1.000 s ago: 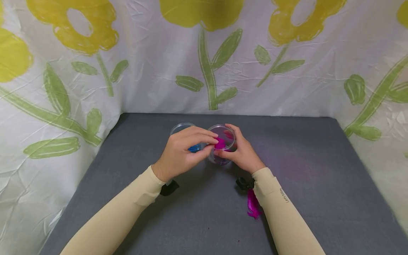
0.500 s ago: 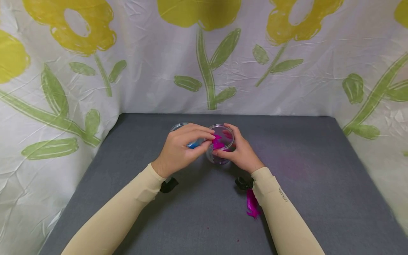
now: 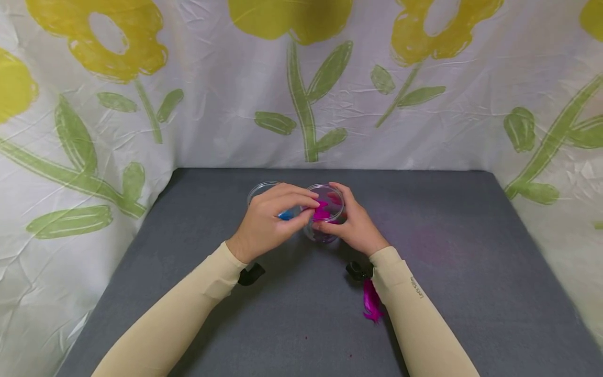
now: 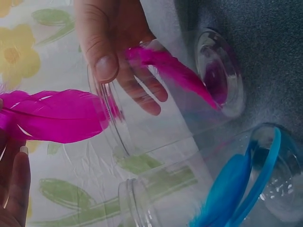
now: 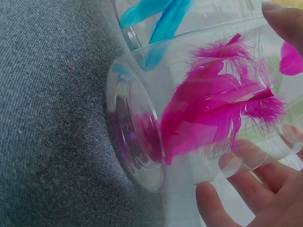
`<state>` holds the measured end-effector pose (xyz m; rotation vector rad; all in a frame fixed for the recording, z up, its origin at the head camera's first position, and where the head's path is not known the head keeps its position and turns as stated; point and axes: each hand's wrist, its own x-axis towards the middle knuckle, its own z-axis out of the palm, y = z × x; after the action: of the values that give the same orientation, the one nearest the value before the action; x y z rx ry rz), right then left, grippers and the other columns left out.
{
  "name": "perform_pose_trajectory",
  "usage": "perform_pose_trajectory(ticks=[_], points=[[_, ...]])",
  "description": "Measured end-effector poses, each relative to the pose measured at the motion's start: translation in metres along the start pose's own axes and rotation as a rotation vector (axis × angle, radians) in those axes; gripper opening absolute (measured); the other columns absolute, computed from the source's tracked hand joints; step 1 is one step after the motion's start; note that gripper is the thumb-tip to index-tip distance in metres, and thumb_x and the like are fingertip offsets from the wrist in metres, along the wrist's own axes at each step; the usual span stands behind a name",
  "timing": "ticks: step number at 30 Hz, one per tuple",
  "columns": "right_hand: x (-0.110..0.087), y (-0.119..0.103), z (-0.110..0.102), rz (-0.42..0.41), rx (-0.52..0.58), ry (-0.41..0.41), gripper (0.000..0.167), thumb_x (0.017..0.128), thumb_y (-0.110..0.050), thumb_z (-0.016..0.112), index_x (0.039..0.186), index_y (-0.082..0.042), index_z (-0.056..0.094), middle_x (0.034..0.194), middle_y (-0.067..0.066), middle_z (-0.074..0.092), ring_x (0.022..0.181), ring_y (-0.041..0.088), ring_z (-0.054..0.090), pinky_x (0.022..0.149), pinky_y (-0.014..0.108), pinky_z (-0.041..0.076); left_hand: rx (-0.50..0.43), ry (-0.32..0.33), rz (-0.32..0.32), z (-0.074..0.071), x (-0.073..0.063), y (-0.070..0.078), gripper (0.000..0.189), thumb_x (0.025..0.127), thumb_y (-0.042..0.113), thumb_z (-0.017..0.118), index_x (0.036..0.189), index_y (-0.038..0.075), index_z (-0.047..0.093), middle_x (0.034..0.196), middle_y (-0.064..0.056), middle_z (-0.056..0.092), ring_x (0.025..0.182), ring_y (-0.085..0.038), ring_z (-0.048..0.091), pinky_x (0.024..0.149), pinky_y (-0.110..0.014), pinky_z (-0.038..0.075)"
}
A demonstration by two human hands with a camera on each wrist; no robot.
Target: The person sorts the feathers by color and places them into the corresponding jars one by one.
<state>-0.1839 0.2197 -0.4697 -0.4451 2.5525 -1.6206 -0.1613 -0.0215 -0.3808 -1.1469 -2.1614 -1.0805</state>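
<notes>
My left hand pinches a magenta feather by one end, its other end dipping just inside the mouth of a clear jar. Around that jar's side my right hand curls its thumb and fingers. More magenta feathers stand inside the gripped jar, toward its base. Beside it, partly behind my left hand in the head view, is a second clear jar with blue feathers in it. Both jars look upright on the dark grey tabletop.
Another magenta feather lies on the grey table, close to my right wrist. Tiny dark specks dot the cloth near the front. A white curtain with yellow flowers hangs behind and at both sides.
The magenta feather in my left hand has shifted slightly at the jar's mouth, its end tilting. My right hand keeps its hold on the jar. The head view has drifted a little.
</notes>
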Motion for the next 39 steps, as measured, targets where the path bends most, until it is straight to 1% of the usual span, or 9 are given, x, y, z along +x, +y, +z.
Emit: perform_pose_trajectory(ticks=[5,9,17,25,29,33,39], points=[[0.000,0.000,0.000,0.007,0.003,-0.001,0.102,0.088,-0.046,0.090,0.167,-0.037,0.026,0.166,0.007,0.049,0.150,0.030,0.054,0.121,0.058,0.048,0.001,-0.003,-0.005,0.005,0.001,-0.006,0.020,0.090,0.010,0.088,0.109,0.012,0.085,0.118,-0.004,0.082,0.112,-0.019,0.076,0.099,-0.040,0.064],[0.000,-0.001,-0.001,0.009,0.007,0.000,0.103,0.088,-0.047,0.090,0.167,-0.036,0.026,0.166,0.009,0.049,0.146,0.032,0.057,0.120,0.058,0.050,0.017,-0.015,-0.021,0.010,0.002,-0.012,0.019,0.091,0.011,0.087,0.110,0.011,0.085,0.119,-0.004,0.082,0.113,-0.019,0.076,0.102,-0.040,0.063],[-0.001,-0.001,0.000,0.008,0.016,0.001,0.104,0.086,-0.049,0.091,0.167,-0.037,0.026,0.163,0.005,0.050,0.144,0.030,0.059,0.119,0.057,0.050,0.044,-0.023,-0.039,0.016,0.004,-0.019,0.021,0.091,0.010,0.088,0.111,0.011,0.085,0.118,-0.004,0.082,0.114,-0.019,0.076,0.102,-0.039,0.063],[0.000,-0.001,0.000,0.010,0.009,0.001,0.105,0.086,-0.053,0.090,0.167,-0.039,0.025,0.165,0.007,0.049,0.147,0.030,0.056,0.121,0.058,0.048,0.079,-0.028,-0.066,0.022,0.002,-0.027,0.021,0.090,0.011,0.089,0.111,0.011,0.085,0.117,-0.002,0.082,0.113,-0.018,0.076,0.101,-0.039,0.063],[-0.001,-0.001,0.000,0.016,0.013,0.001,0.105,0.085,-0.054,0.091,0.166,-0.040,0.025,0.165,0.003,0.049,0.147,0.028,0.056,0.121,0.057,0.048,0.114,-0.030,-0.079,0.026,0.002,-0.031,0.019,0.092,0.013,0.088,0.111,0.013,0.085,0.116,-0.001,0.082,0.112,-0.018,0.076,0.100,-0.039,0.063],[-0.002,0.000,-0.001,0.025,0.009,0.003,0.105,0.085,-0.056,0.090,0.166,-0.041,0.025,0.165,0.002,0.048,0.147,0.027,0.056,0.121,0.057,0.049,0.177,-0.059,-0.099,0.030,0.003,-0.034,0.017,0.095,0.018,0.086,0.112,0.015,0.085,0.117,0.000,0.082,0.114,-0.017,0.075,0.101,-0.038,0.062],[-0.001,-0.001,-0.002,0.015,0.001,-0.004,0.105,0.086,-0.054,0.090,0.167,-0.039,0.026,0.167,0.005,0.048,0.150,0.029,0.053,0.122,0.057,0.048,0.261,-0.108,-0.120,0.031,0.001,-0.033,0.023,0.093,0.017,0.088,0.116,0.015,0.085,0.121,-0.001,0.082,0.117,-0.019,0.074,0.102,-0.039,0.062]])
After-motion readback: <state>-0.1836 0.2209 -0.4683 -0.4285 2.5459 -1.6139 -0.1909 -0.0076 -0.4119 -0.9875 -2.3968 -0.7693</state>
